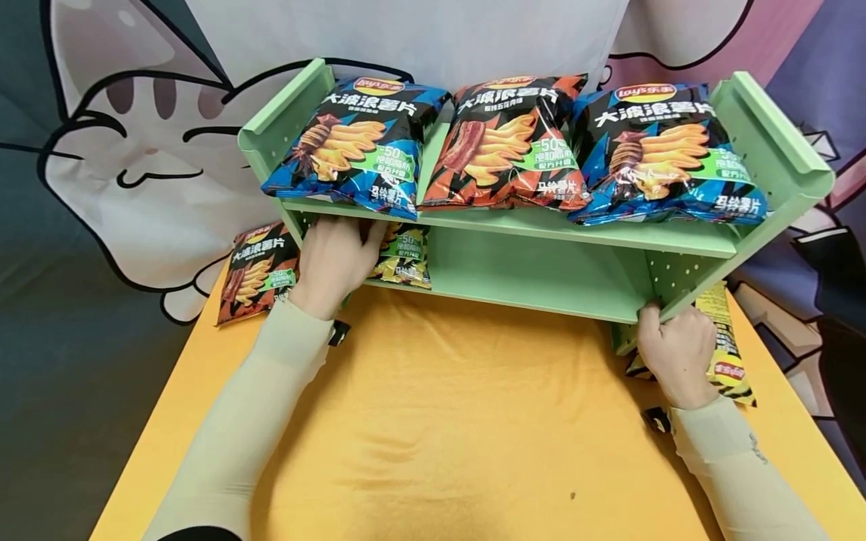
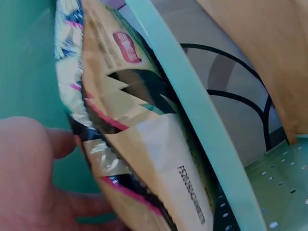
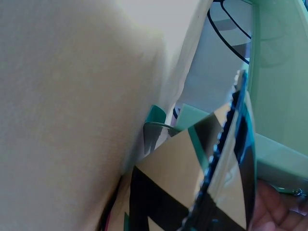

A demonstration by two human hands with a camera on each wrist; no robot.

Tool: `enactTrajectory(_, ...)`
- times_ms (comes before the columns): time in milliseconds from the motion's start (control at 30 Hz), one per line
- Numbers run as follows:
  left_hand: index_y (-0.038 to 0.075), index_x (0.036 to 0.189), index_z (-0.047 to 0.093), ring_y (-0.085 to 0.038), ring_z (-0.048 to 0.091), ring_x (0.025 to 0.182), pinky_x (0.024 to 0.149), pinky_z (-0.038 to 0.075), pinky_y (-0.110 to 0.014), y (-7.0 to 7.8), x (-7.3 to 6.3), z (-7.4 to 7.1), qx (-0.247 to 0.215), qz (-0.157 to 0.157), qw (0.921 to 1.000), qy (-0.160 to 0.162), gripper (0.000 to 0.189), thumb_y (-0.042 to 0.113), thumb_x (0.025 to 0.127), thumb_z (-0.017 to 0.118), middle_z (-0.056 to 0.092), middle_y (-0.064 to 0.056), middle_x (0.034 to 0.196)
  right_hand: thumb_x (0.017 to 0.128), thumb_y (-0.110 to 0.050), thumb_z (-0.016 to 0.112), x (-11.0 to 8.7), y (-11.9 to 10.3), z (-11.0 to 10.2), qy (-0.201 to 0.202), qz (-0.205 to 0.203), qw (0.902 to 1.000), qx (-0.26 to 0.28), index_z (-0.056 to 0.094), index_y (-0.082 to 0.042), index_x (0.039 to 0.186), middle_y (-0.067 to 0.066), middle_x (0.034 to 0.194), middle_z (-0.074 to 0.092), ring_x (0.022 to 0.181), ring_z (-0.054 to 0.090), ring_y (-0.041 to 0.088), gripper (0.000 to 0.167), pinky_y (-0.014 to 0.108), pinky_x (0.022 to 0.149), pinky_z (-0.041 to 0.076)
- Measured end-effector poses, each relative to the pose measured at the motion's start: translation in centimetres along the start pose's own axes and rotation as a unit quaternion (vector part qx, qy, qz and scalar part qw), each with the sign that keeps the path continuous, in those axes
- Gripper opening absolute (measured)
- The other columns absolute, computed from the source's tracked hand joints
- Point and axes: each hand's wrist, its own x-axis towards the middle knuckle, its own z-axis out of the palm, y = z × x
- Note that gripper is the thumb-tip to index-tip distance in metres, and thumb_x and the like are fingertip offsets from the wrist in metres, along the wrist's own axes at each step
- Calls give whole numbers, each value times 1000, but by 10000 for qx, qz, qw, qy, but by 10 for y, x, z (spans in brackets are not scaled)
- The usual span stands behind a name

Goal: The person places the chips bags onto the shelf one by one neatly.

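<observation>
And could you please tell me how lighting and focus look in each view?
Head: bright, lettering on the upper bags legible, shadow beside the left sleeve; left wrist: dimmer, shine on a crinkled bag, left hand soft; right wrist: a close, blurred surface fills the left.

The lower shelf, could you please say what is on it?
In the head view, a yellow bag is at its left end, partly covered by the left hand; anything behind them is hidden.
</observation>
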Motion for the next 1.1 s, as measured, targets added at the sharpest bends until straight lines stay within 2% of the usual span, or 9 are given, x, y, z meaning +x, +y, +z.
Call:
enactTrajectory(100, 3, 88, 69, -41, 61, 70, 61, 53, -58, 1, -11, -5, -138, 35, 9996, 258, 46, 44, 104, 57, 58, -19, 73, 87, -15, 43, 0, 0, -1, 23, -16, 10000, 7, 24, -17, 53, 1, 50, 18, 47, 15, 20, 39, 33, 42, 11)
enactTrajectory(200, 1, 105, 71, -42, 62, 86, 71, 54, -59, -1, -24, -8, -230, 267, 9969, 697, 38, 38, 101, 64, 64, -23, 93, 86, -15, 43, -1, 0, -2, 20, -1, 10000, 13, 24, -17, 52, 1, 50, 18, 47, 15, 20, 39, 33, 42, 11)
enactTrajectory(400, 0, 102, 73, -35, 61, 79, 63, 51, -50, -17, -49, -17, -448, 725, 9845, 1530, 26, 24, 94, 66, 65, -18, 98, 86, -15, 43, 0, -1, -3, 4, -8, 10000, 29, 24, -17, 53, 1, 51, 18, 48, 14, 20, 38, 33, 42, 11)
enactTrajectory(500, 0, 100, 73, -35, 62, 76, 62, 49, -48, -30, -60, -24, -587, 662, 9806, 1748, 28, 25, 94, 63, 67, -18, 96, 86, -15, 43, 0, -1, -3, 8, -6, 10000, 32, 24, -18, 54, 1, 51, 18, 48, 14, 20, 38, 33, 42, 10)
enactTrajectory(633, 0, 97, 73, -36, 62, 74, 62, 46, -49, -56, -70, -31, -670, 334, 9779, 1953, 27, 24, 95, 61, 68, -18, 93, 86, -15, 44, 1, -1, -4, -10, 27, 10000, 45, 25, -17, 54, 1, 51, 18, 48, 14, 19, 38, 32, 42, 10)
enactTrajectory(733, -1, 99, 73, -39, 61, 75, 65, 44, -53, -79, -73, -35, -597, -92, 9799, 1904, 27, 23, 96, 62, 68, -20, 95, 86, -15, 44, 1, -1, -4, -15, 23, 10000, 65, 25, -17, 53, 1, 51, 18, 48, 14, 19, 38, 32, 41, 10)
enactTrajectory(833, -2, 104, 73, -43, 61, 80, 68, 44, -58, -103, -75, -38, -475, -590, 9834, 1648, 32, 27, 98, 61, 69, -23, 101, 86, -15, 44, 2, -1, -4, -4, 0, 10000, 79, 24, -17, 53, 0, 50, 18, 48, 13, 18, 38, 32, 41, 10)
enactTrajectory(967, -3, 113, 70, -49, 61, 89, 74, 45, -64, -133, -77, -37, -344, -1177, 9862, 1113, 39, 33, 100, 59, 68, -27, 111, 86, -15, 44, 1, -2, -4, -12, -27, 9999, 108, 24, -18, 53, 0, 51, 17, 48, 13, 17, 39, 31, 41, 10)
enactTrajectory(1100, -4, 124, 65, -54, 59, 99, 78, 44, -68, -160, -78, -34, -157, -1771, 9836, 293, 52, 41, 103, 51, 63, -31, 122, 86, -14, 44, 1, -2, -3, -43, -34, 9999, 145, 25, -17, 52, 0, 50, 18, 46, 14, 17, 39, 31, 40, 10)
